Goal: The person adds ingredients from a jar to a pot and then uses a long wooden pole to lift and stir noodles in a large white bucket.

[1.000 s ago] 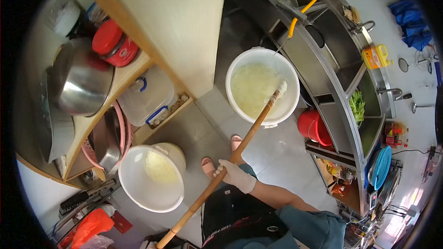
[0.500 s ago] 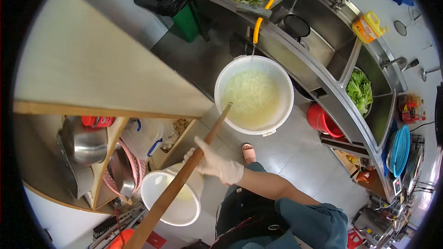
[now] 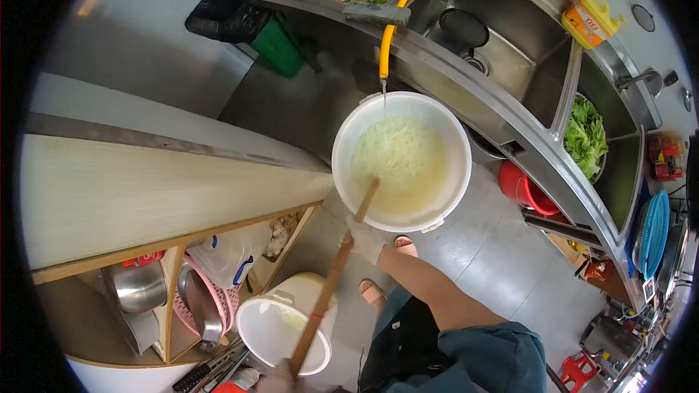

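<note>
A long wooden stick [image 3: 320, 306] slants up from the bottom of the view, its tip in the cloudy, pale yellow liquid of a white bucket [image 3: 457, 196]. Pale shreds float in that liquid. My gloved right hand [image 3: 364, 240] is wrapped round the stick close to the bucket's near rim. Lower down, at the bottom edge, my left hand [image 3: 278, 378] grips the stick's other end and is partly cut off. Water runs into the bucket from a yellow hose [image 3: 386, 54]. A second white bucket [image 3: 251, 335] stands beneath the stick, with some pale material inside.
A steel sink [image 3: 510, 73] holds a black pan; leafy greens [image 3: 585, 138] lie in the basin to its right. A red bucket [image 3: 518, 189] stands under the counter. Shelves with pots [image 3: 138, 287] are at left, near a green bin [image 3: 280, 47].
The stick's tip has gone into the liquid from near the rim. My right hand has moved forward and right with it, and my left hand has come into view.
</note>
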`<action>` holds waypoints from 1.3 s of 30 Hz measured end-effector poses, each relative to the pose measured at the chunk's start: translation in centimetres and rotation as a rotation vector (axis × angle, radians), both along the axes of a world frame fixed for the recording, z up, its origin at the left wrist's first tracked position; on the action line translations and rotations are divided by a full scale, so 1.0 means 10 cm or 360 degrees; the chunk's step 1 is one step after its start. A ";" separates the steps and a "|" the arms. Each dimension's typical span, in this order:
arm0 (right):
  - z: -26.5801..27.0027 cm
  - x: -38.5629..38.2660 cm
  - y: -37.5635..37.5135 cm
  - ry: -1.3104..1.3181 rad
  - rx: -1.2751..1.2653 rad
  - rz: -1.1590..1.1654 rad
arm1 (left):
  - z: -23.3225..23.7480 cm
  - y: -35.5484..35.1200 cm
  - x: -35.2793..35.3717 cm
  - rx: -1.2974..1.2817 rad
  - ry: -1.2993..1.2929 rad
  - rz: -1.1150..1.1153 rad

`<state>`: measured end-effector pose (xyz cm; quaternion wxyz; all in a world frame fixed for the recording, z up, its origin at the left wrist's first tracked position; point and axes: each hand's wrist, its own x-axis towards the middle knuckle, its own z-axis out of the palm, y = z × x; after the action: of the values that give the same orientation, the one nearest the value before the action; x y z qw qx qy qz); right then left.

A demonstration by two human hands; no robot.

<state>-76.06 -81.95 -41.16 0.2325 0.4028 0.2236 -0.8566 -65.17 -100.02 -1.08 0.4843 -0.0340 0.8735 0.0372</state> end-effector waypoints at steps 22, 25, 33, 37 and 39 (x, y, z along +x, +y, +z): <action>-0.10 1.61 -0.38 -0.0424 0.0073 0.0164 | -2.39 -1.43 3.29 0.0244 0.0357 0.0656; -0.14 1.36 -0.32 -0.0372 0.0234 -0.0005 | -2.98 -1.69 3.49 0.0265 0.0131 0.0739; -0.49 1.49 -0.45 -0.0261 0.0533 0.0011 | -3.55 -1.87 3.70 -0.0113 -0.0078 0.0998; -0.28 1.69 -0.57 -0.0334 0.0532 0.0085 | -3.49 -2.05 4.03 -0.0113 -0.0009 0.0745; -0.01 1.79 -0.62 -0.0346 0.0517 0.0113 | -3.34 -2.16 4.18 0.0043 0.0063 0.0847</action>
<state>-58.21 -88.20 -41.24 0.2173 0.5169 0.3465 -0.7521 -23.33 -121.57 -34.45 0.4407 -0.2552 0.8425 0.1756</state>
